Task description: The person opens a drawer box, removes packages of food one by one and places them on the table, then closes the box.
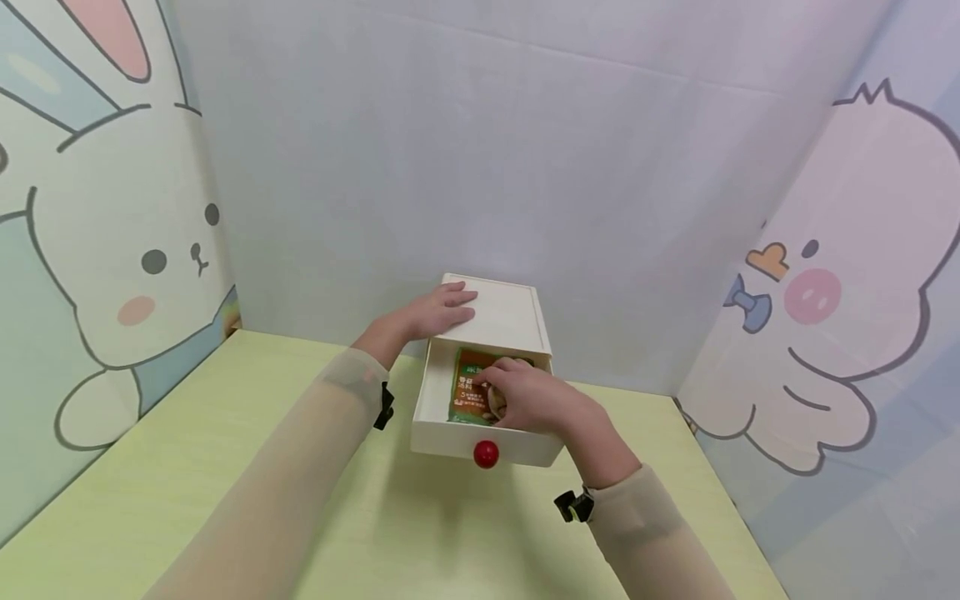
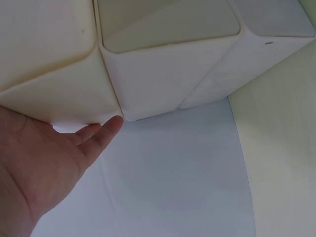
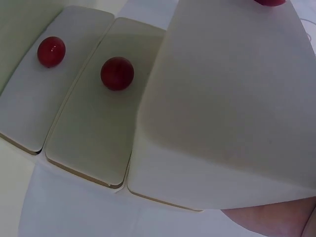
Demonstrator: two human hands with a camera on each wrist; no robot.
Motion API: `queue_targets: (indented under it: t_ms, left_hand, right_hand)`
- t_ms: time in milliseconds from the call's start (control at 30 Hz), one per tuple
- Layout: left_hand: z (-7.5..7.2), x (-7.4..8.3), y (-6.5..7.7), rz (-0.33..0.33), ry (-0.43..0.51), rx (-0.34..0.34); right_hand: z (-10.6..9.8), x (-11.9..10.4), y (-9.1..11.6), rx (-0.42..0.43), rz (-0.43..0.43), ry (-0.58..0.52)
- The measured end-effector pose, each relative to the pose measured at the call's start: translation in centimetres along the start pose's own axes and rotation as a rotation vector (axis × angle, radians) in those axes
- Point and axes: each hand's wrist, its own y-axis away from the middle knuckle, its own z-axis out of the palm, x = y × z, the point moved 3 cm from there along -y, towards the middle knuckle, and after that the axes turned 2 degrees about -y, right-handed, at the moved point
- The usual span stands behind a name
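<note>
While resting left grip (image 1: 441,312), spread, on cabinet (image 1: 507,310) | with right grip (image 1: 531,400) curled over packet (image 1: 467,402), inside drawer (image 1: 442,438)! | pinching? can't tell

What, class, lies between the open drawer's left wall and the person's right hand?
A brown-and-green packet lies there, inside the drawer and partly covered by the right hand. The head view shows this.

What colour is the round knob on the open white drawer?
Red: the glossy round knob on the white rectangular drawer shows best in the head view.
</note>
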Motion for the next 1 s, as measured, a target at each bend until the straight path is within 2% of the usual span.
queue_targets:
  t_ms: [167,433,767,1000]
  left_hand:
    - [0.0,-0.1,0.1,0.001,-0.002,-0.008]
    - [0.0,-0.2,-0.2,0.010,-0.022,-0.015]
    - [-0.1,-0.1,-0.2,0.017,-0.004,0.004]
    - [-0.2,0.0,-0.1,0.018,0.003,0.003]
  right_hand:
    - [0.0,0.0,0.0,0.013,-0.015,-0.010]
    - [-0.2,0.3,0.3,0.097,-0.081,-0.044]
    - [-1.4,-0.2,1.5,0.323,-0.256,0.067]
    - [-2.3,-0.7,2.6,0.454,-0.380,0.084]
